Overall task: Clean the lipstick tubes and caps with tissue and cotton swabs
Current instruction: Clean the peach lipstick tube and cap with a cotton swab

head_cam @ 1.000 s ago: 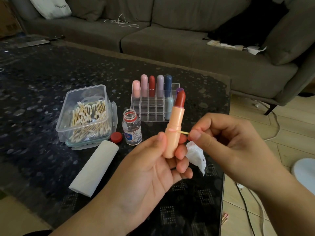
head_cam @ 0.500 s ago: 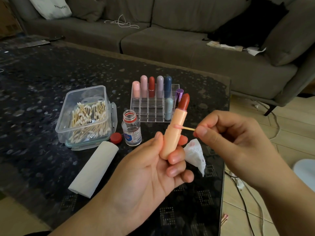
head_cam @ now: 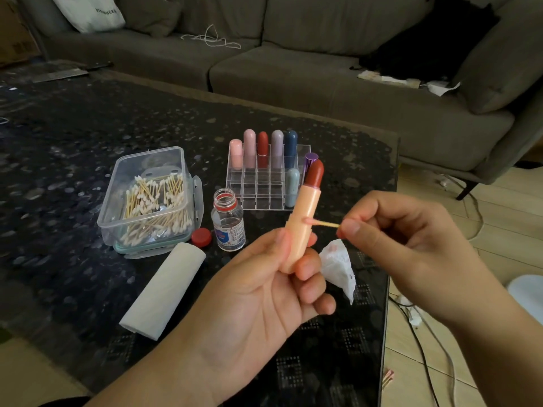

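Head view: the left hand point(head_cam: 258, 292) grips an uncapped peach lipstick point(head_cam: 302, 221) upright, thumb and curled fingers round its lower half, the red bullet well above them. The right hand point(head_cam: 411, 245) pinches a swab point(head_cam: 321, 223) between thumb and forefinger, its pink-stained tip touching the tube just above the left thumb. A stained tissue point(head_cam: 338, 265) lies just beyond the left fingertips. Farther beyond, seven capped lipsticks stand in a clear rack point(head_cam: 264, 186), beside an open bottle point(head_cam: 227, 221), its red cap point(head_cam: 201, 237), a swab box point(head_cam: 150, 198) and a tissue roll point(head_cam: 164, 289). Judging by this, cleaning looks mid-course; which racked tubes are done cannot be told.
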Demonstrator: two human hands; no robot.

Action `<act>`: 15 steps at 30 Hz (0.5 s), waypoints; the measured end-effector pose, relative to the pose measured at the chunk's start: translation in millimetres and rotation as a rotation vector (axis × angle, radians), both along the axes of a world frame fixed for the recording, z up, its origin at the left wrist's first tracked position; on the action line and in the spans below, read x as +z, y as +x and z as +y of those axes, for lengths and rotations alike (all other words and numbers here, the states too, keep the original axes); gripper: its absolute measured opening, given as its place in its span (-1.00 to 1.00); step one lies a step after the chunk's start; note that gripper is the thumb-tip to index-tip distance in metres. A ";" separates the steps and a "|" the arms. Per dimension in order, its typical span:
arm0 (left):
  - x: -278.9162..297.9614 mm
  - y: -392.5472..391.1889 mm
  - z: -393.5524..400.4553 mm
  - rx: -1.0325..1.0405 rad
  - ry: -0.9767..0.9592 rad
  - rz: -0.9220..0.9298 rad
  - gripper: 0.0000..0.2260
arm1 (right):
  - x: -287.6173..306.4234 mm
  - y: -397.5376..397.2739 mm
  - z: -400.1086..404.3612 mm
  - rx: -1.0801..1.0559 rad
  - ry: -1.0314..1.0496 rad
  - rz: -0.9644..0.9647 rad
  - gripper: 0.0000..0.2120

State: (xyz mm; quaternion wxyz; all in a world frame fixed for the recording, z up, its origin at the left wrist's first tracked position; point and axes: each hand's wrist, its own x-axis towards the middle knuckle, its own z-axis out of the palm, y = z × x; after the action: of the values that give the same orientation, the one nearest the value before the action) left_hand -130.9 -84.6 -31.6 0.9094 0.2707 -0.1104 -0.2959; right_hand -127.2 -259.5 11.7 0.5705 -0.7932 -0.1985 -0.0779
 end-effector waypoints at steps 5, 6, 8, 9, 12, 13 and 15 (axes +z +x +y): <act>-0.5 1.9 -0.3 -0.013 0.019 -0.004 -0.75 | -2.2 -0.4 1.6 0.021 -0.001 0.012 -0.78; 1.3 0.4 0.0 -0.011 0.035 0.010 -0.74 | -1.9 -0.7 1.2 0.035 -0.006 0.014 -0.79; 3.9 -1.9 0.8 -0.022 0.036 0.029 -0.71 | -0.4 -0.2 -0.2 0.022 -0.009 0.001 -0.81; 4.0 -1.9 1.3 -0.036 0.022 0.029 -0.70 | -0.2 0.2 -0.5 0.004 0.003 -0.006 -0.81; 5.6 -0.9 2.2 -0.093 -0.009 0.028 -0.68 | -1.5 -0.1 2.1 -0.002 0.025 -0.012 -0.78; 6.9 -1.7 2.2 -0.091 0.009 0.035 -0.67 | -2.0 -0.6 3.0 0.020 0.021 -0.008 -0.78; 9.8 -4.0 2.0 -0.065 0.050 0.050 -0.69 | -1.3 -1.1 2.0 0.048 0.003 -0.003 -0.80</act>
State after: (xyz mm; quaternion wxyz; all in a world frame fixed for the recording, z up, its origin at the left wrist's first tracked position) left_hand -134.9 -82.6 -21.8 0.8948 0.2821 -0.0889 -0.3344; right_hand -128.2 -257.5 10.4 0.5732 -0.7871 -0.2181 -0.0658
